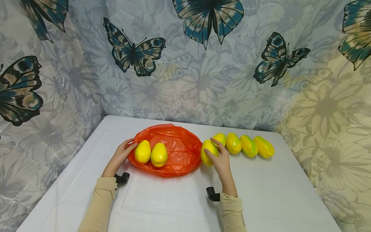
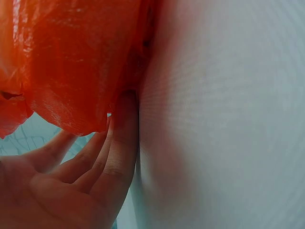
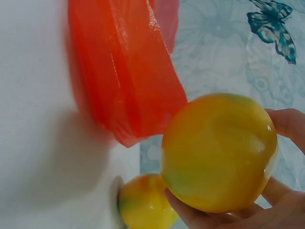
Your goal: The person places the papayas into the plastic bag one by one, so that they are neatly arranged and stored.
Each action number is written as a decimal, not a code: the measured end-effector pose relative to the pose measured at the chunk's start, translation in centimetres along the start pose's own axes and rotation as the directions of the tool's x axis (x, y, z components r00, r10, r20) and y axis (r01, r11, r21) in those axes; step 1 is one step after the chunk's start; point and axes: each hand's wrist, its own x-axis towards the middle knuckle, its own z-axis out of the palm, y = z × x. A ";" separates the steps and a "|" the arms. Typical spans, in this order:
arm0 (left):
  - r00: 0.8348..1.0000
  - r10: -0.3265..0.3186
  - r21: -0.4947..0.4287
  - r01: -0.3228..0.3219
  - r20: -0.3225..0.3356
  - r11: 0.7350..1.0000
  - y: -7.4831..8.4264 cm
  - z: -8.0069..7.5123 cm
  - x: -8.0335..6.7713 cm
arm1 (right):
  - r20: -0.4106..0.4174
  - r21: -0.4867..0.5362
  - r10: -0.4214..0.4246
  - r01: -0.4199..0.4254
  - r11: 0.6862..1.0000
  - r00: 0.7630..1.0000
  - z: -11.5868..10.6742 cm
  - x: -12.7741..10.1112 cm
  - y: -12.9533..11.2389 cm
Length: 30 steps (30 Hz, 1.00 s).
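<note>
Mango (image 1: 208,152) sits gripped in the right hand (image 1: 221,159) just off the orange bag (image 1: 179,151) toward the table's (image 1: 275,193) right edge; left hand (image 1: 121,154), fingers relaxed, touches the bag's left rim.

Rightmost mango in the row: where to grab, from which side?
Grip the rightmost mango across its narrow middle, coming from above. It lies flat and elongated on the table; its right end is free, but another mango sits against its left, so a side approach is crowded.

White table (image 1: 261,193) – orange plastic bag (image 1: 179,151) lying flat at centre, two yellow mangoes (image 1: 150,154) on bag; row of mangoes (image 1: 249,145) just right.
</note>
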 end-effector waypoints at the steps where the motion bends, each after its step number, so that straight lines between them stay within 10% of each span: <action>1: 1.000 0.002 0.001 -0.002 0.000 1.000 0.0 0.0 0.0 | 0.000 0.000 0.000 0.000 1.000 1.000 0.0 0.0 -0.1; 30: 1.000 0.006 -0.004 -0.006 0.011 1.000 -0.1 -0.2 0.2 | 0.069 0.059 -0.055 0.051 0.997 0.996 2.2 -0.4 -1.8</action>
